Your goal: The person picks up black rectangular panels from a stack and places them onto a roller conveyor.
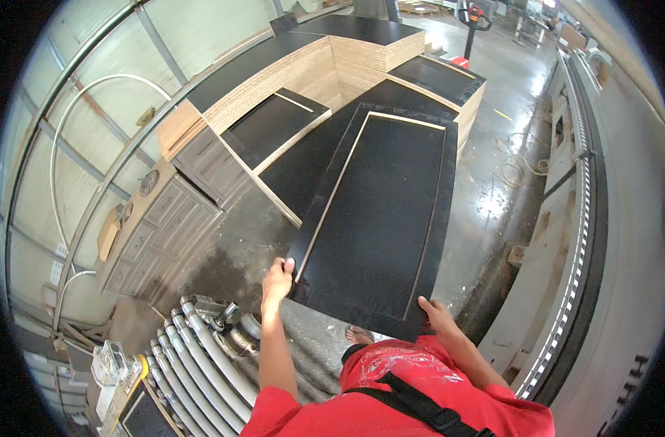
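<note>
A large black panel (376, 211) with a routed rectangular groove, pale along its far and left sides, stretches out in front of me. My left hand (278, 280) grips its near left edge, the thumb on top. At the near right corner my right hand (436, 315) holds it too, thumb on the face and fingers hidden beneath. The panel's far end lies over a stack of black-faced boards (391, 98) with pale edges; whether it rests on them I cannot tell.
Tall board stacks (281, 80) stand ahead. A grey drawer cabinet (158, 233) is at left, with ribbed hoses (209, 357) at lower left. A long machine (565, 240) runs along the right. A cable (518, 167) lies coiled on the floor. A pallet jack handle (474, 18) stands far off.
</note>
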A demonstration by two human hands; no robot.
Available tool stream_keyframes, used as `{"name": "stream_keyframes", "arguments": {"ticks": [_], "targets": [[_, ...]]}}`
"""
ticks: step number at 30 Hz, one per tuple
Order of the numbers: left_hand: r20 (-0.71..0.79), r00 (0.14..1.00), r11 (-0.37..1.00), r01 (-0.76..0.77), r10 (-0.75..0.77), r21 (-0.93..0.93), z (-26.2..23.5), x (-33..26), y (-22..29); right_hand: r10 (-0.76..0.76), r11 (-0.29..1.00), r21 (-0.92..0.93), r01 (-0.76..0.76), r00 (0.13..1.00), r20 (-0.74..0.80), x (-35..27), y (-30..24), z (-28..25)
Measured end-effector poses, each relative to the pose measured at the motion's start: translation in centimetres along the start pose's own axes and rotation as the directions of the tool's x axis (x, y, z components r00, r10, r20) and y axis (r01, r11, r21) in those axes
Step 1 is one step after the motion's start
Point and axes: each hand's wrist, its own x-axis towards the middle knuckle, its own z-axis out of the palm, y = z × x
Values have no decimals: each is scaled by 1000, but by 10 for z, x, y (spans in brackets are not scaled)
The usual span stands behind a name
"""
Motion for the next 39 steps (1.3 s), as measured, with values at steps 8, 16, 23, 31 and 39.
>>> {"name": "stream_keyframes", "arguments": {"ticks": [8,16,23,31,39], "targets": [[435,879,865,363,-195,-346,61,-111,28,-108,982,-156,102,994,-32,8,27,-146],[-97,880,860,422,-464,-287,133,-194,105,-53,998,23,57,990,-131,-4,14,-186],[-161,810,805,497,-564,-323,150,-262,102,-228,954,-233,189,961,-154,6,16,-203],[-241,578,605,597,-780,-526,158,-364,67,-263,943,-120,311,915,305,39,16,-174],[-281,111,293,566,-953,-771,187,-458,21,-189,857,-232,460,699,690,51,10,-45]]}}
